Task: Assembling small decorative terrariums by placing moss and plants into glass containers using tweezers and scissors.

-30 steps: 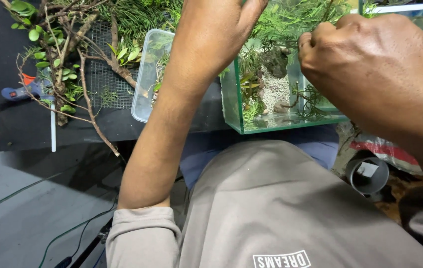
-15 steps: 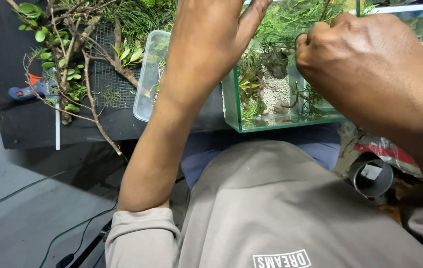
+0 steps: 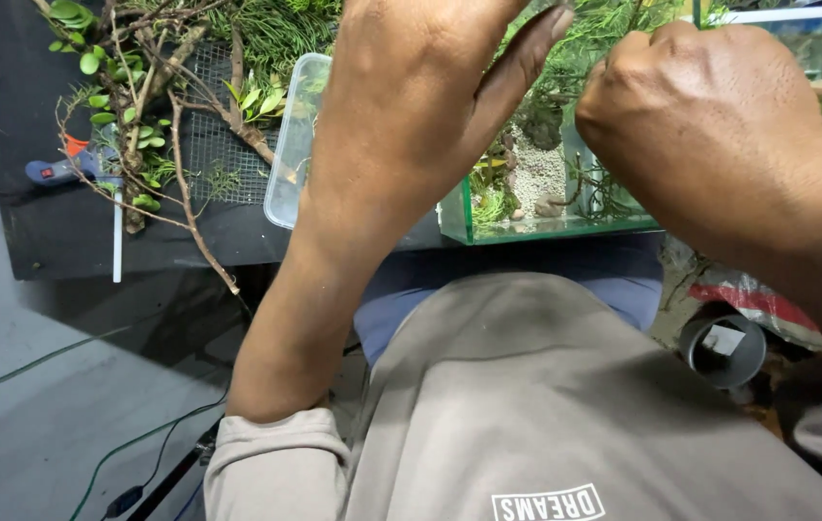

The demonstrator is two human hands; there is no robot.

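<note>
Seen from above, a person's left hand (image 3: 430, 106) is raised with fingers held flat together, while the right hand (image 3: 720, 135) is curled tight, seemingly pinching a fine green sprig, though the grip is hidden. Both hover over a small glass tank (image 3: 546, 207) of moss, gravel and plants on the dark desk (image 3: 63, 241), beside a clear plastic tub (image 3: 290, 145). A judged risk: crowded wrists could knock the planted stems or crush fronds. Compared with half a second ago, both hands sit slightly closer together.

A clear plastic container (image 3: 287, 145) lies left of centre; a red-and-white wrapper (image 3: 753, 301) lies lower right.
</note>
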